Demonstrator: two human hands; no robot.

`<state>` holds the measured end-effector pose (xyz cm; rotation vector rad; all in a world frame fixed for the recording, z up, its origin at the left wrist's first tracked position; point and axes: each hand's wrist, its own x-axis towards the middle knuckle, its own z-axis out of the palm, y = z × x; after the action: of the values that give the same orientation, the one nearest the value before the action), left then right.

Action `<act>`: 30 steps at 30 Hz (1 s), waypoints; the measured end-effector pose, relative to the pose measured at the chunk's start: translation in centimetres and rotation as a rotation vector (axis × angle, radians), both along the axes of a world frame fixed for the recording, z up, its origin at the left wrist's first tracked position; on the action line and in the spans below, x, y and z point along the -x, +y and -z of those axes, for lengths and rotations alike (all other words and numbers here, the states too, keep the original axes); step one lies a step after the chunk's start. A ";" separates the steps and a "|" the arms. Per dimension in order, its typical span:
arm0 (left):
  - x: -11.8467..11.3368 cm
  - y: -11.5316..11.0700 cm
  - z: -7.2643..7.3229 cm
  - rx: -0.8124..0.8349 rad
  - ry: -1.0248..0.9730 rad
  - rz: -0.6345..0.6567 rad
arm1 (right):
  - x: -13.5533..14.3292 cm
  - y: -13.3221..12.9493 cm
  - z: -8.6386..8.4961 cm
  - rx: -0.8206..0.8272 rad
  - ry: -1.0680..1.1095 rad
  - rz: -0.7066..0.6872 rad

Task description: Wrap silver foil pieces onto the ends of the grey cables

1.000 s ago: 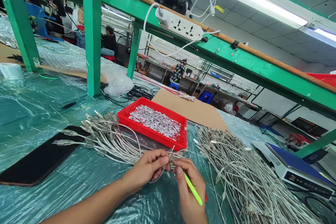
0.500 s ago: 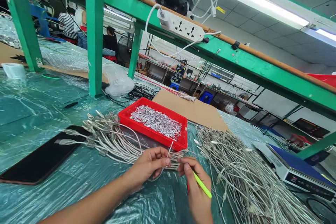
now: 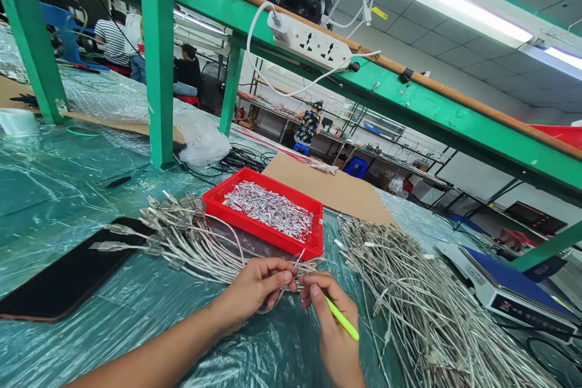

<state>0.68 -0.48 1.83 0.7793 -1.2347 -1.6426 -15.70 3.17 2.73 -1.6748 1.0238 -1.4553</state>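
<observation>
My left hand [image 3: 268, 280] pinches the end of a grey cable [image 3: 299, 259], its tip sticking up past the fingers. Close to its right, my right hand [image 3: 331, 309] is closed around a slim tool with a neon-yellow handle [image 3: 343, 320]; the fingers hide its working end, so its kind cannot be made out. Right behind both hands stands a red tray [image 3: 261, 233] with many small silvery pieces [image 3: 268, 209] in it. A bundle of grey USB cables [image 3: 200, 242] lies to the left of the tray, running toward my left hand.
A large heap of grey cables [image 3: 422, 291] fills the right side, beside a scale [image 3: 513, 291]. A black phone [image 3: 77, 273] lies at left. Behind the tray is cardboard [image 3: 327, 188]. A green shelf frame [image 3: 157, 60] carries a power strip [image 3: 313, 42]. Other people sit farther back.
My right hand has moved slightly left and closer to my left hand, with the tool still in it. The view has shifted a little; my left hand keeps its hold on the cable.
</observation>
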 end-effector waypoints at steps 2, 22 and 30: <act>0.0 0.0 -0.1 0.005 0.000 0.003 | 0.0 0.0 0.1 -0.002 -0.004 0.000; 0.1 -0.1 0.4 0.123 -0.080 0.058 | 0.6 0.0 0.3 -0.047 0.069 -0.056; 0.1 -0.2 0.4 0.122 -0.087 0.064 | 0.4 -0.1 0.3 -0.057 0.060 -0.072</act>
<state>0.58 -0.69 1.43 0.7486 -1.4207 -1.5816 -16.05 3.05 2.43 -1.7059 1.0172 -1.3247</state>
